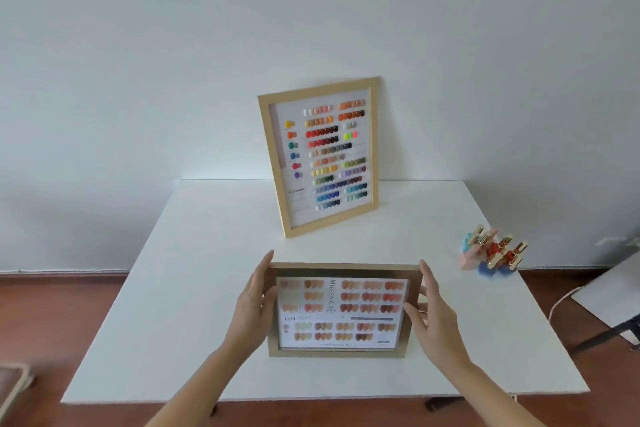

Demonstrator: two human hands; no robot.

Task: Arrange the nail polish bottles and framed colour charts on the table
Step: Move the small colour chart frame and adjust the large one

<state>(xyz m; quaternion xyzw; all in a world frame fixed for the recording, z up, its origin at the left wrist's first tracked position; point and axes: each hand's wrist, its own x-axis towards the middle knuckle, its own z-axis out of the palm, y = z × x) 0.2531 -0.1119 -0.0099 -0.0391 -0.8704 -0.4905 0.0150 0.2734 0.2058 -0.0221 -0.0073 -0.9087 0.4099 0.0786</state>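
A small framed colour chart (pixel 341 312) with nude and orange swatches is near the front of the white table (pixel 194 253). My left hand (pixel 254 308) grips its left edge and my right hand (pixel 431 315) grips its right edge, thumbs over the front. A tall framed colour chart (pixel 323 156) with many bright swatches leans upright against the wall at the back of the table. Several nail polish bottles (pixel 493 251) with gold caps lie in a loose cluster near the table's right edge.
A white wall rises behind the table. Reddish wooden floor (pixel 52 322) shows to the left. At the right, a white board (pixel 613 295) and a dark bar stand beside the table, with a white cable on the floor.
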